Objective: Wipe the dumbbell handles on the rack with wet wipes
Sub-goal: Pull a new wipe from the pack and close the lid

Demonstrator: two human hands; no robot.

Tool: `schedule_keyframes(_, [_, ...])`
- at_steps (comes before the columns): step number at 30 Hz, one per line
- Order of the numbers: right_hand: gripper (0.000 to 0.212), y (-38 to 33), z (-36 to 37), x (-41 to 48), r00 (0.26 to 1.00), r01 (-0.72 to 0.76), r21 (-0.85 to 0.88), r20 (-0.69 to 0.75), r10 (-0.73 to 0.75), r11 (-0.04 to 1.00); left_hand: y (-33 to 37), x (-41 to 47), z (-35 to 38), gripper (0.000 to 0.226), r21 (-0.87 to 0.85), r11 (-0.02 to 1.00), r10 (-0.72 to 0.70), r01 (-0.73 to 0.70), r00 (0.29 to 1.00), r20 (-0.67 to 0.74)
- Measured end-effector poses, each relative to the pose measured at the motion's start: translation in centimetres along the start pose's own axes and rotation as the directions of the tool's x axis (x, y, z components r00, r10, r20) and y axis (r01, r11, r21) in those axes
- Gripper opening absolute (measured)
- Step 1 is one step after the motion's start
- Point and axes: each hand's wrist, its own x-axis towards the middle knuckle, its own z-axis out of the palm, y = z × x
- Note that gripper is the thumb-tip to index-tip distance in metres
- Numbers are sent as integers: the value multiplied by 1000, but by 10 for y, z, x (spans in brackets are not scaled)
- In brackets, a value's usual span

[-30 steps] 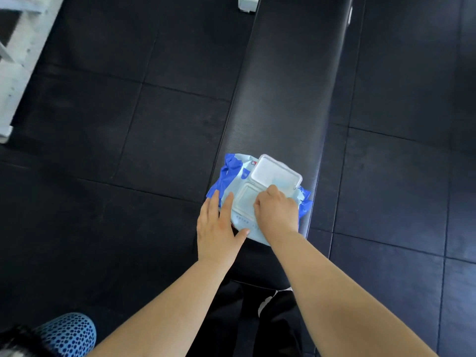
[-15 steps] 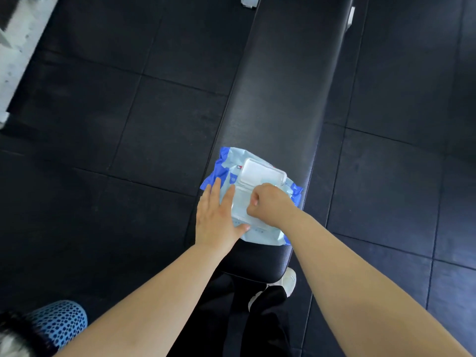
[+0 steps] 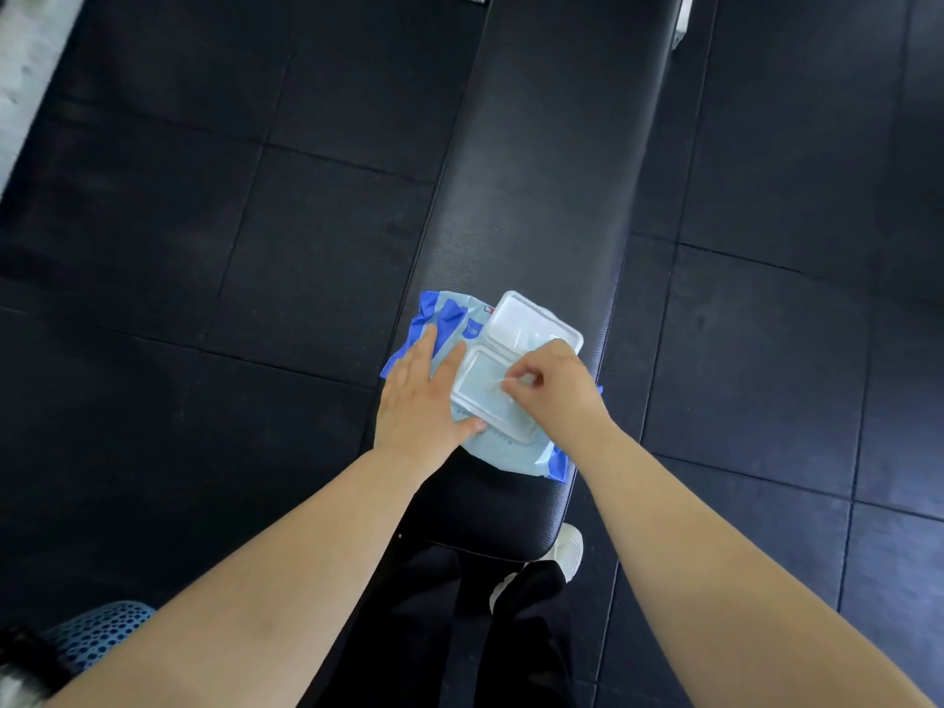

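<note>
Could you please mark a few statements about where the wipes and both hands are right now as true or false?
1. The pack of wipes lies on the bench. True.
2. The pack's lid is closed. False: it is flipped open.
3. The left hand rests flat on the pack. True.
4. The right hand lies flat on the bench. False: its fingers pinch a wipe at the pack's opening.
</note>
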Motion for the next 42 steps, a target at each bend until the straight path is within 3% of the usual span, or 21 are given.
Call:
schedule_keyframes(2, [8,-2,2,0,997,-26,119,-73,35,993,0,1,-2,85,-5,1000,-5,5,1000,11])
schedule_keyframes(5, [27,1,2,-3,990,-111,349,-41,134,930,0,1,-2,84,-19,1000,-7,7,1000,5])
schedule_keyframes(9, [20,4,-8,-6,979,-194,660,84,186,726,0,2,-2,82,-36,999,3,-4,1000,-12])
schedule_keyframes(15, [22,8,-16,-6,969,-233,896,180,171,379,-8,5,-1,80,63,998,11,-10,1000,-4])
schedule_keyframes(19, [22,4,-14,-11,959,-211,844,80,273,494,-6,3,0,84,131,991,25,-19,999,-43])
schedule_keyframes(23, [22,0,-26,-23,936,-192,861,17,351,470,-3,-2,-7,85,132,991,35,-32,999,-26])
schedule_keyframes(25, [23,-4,-37,-34,931,-184,884,16,366,429,5,-10,-16,71,18,997,80,-78,991,-106])
schedule_keyframes(27, [25,-8,-47,-47,933,-168,913,25,360,372,22,-25,-28,43,-255,960,77,-117,984,-161])
schedule_keyframes(28, [26,-11,-51,-56,941,-152,929,31,338,337,35,-34,-35,30,-407,908,67,-104,992,-105])
schedule_keyframes(30, [21,-16,-58,-77,964,-108,946,25,263,305,64,-53,-47,24,-530,847,119,-46,987,104])
schedule_keyframes(32, [5,-17,-63,-102,975,-55,937,-23,220,345,89,-66,-49,25,-566,824,161,-30,970,183])
schedule_keyframes(35, [17,-6,-68,-140,957,2,915,-119,264,404,122,-79,-47,22,-616,786,180,-46,971,157])
schedule_keyframes(37, [19,5,-75,-169,924,22,859,-212,317,512,143,-93,-42,24,-640,765,203,-70,969,137])
schedule_keyframes(42, [71,38,-82,-250,820,68,676,-457,344,734,201,-144,-19,29,-560,811,311,-169,936,167])
